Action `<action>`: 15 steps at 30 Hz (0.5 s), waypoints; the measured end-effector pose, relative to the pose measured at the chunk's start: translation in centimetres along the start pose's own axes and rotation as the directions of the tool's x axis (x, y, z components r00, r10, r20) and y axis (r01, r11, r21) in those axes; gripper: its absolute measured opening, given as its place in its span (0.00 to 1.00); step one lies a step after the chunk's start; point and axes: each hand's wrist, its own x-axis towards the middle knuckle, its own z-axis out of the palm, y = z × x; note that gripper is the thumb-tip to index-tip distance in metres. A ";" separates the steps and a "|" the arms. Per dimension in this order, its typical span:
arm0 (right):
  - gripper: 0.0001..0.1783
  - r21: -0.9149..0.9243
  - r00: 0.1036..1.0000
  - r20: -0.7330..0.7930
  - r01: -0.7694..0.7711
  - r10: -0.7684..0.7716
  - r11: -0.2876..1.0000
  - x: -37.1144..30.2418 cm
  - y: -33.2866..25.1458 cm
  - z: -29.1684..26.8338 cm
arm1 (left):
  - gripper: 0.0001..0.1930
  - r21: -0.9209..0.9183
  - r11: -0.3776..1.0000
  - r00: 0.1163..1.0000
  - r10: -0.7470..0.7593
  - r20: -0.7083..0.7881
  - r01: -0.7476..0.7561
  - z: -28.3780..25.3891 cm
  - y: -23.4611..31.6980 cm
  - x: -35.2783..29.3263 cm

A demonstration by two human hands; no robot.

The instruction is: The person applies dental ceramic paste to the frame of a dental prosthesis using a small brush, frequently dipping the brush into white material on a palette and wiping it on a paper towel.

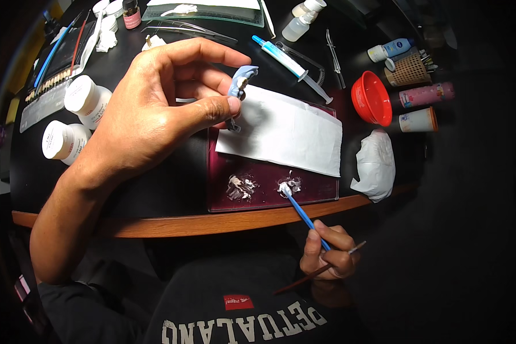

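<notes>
My left hand is raised over the table, pinching a small, irregular light-blue piece with dark and whitish patches between thumb and fingers. Lower right, my right hand grips a blue-handled brush. Its whitened tip rests in a smear of white paste on a dark red slab. A thin reddish-brown brush is also held across the fingers of that hand. Left of the brush tip lies a second greyish-white smear. A folded white paper towel covers the slab's upper part.
Two white jars stand by my left forearm. Beyond the towel lie a blue-and-clear syringe, tweezers and a glass plate. To the right are a red bowl, crumpled tissue and several containers. A wooden edge borders the table.
</notes>
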 end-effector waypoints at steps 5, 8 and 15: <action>0.22 0.021 0.998 0.009 -0.068 0.068 0.997 -0.1 -0.1 0.3 | 0.23 0.015 1.000 1.000 0.013 0.003 -0.013 0.0 -0.2 -0.1; 0.21 0.025 0.994 -0.009 -0.106 0.106 0.994 -0.1 -0.1 0.3 | 0.23 0.006 1.000 1.000 0.023 0.003 -0.023 0.0 -0.3 0.1; 0.20 0.019 0.990 -0.022 -0.137 0.138 0.990 -0.6 0.0 0.2 | 0.23 0.018 1.000 1.000 0.013 0.003 -0.013 0.0 -0.2 0.0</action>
